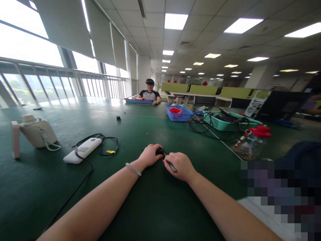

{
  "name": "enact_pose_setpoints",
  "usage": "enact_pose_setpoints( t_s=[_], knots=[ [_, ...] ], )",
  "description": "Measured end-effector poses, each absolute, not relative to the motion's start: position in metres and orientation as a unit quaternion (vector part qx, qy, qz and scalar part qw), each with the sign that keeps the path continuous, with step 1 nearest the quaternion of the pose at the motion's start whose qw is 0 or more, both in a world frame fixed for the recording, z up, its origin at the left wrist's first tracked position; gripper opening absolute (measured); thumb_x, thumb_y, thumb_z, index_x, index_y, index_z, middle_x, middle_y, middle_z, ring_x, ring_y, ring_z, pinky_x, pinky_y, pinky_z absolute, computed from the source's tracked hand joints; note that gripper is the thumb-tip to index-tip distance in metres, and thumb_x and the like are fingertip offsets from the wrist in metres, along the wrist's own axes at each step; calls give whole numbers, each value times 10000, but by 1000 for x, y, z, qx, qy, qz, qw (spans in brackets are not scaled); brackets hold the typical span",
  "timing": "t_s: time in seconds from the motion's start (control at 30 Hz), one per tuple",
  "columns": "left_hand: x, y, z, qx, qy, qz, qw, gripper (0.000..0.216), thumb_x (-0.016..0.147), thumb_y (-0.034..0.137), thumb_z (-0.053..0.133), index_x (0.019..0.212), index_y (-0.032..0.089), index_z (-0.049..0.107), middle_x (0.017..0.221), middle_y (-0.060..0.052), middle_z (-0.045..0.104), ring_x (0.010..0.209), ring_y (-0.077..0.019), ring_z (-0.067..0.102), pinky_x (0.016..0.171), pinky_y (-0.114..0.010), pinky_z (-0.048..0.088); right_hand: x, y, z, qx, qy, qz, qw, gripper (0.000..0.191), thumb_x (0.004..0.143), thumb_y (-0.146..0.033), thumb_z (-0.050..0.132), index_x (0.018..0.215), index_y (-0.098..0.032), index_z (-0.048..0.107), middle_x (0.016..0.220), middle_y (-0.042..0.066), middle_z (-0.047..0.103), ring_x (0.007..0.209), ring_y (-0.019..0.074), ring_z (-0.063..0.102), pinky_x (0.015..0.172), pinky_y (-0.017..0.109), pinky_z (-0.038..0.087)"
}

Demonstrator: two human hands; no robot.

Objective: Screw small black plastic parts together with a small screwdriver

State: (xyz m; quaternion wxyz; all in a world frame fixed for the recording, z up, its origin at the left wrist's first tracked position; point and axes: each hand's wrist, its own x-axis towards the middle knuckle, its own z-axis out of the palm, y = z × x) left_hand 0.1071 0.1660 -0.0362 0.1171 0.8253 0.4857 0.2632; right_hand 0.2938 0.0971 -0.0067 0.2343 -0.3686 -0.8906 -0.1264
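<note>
My left hand (pixel 149 155) rests on the green table (pixel 155 207), its fingers curled round a small black object (pixel 159 151). My right hand (pixel 181 166) sits just to the right and pinches a thin dark tool (pixel 171 165), its tip against the black object. Both hands are closed and nearly touch. A light band is on my left wrist.
A white power bank (pixel 82 150) with a black cable lies to the left, a beige device (pixel 37 133) beyond it. A blue basket (pixel 178 113), a green tray of cables (pixel 223 122) and a red-lidded jar (pixel 252 142) stand to the right. Another person sits at the far end.
</note>
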Motion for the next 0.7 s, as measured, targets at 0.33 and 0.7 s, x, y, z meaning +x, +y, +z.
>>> enact_pose_setpoints(
  t_s=[0.33, 0.7],
  knots=[
    [106, 165, -35, 823, 484, 273, 115, 310, 817, 317, 620, 1117, 238, 627, 1066, -49, 692, 1085, -241, 589, 954, -352, 471, 294, 101, -9, -385, -895, -111, 197, 123, 900, -288, 583, 831, -204, 641, 801, 24, 629, 710, 162, 566, 658, 292, 380],
    [108, 165, -35, 815, 491, 284, 122, 298, 795, 283, 638, 1091, 241, 636, 1044, -44, 691, 1078, -234, 591, 958, -348, 466, 296, 96, -7, -347, -904, -114, 221, 183, 923, -300, 530, 809, -199, 632, 758, 20, 617, 664, 150, 530, 636, 291, 359]
  ],
)
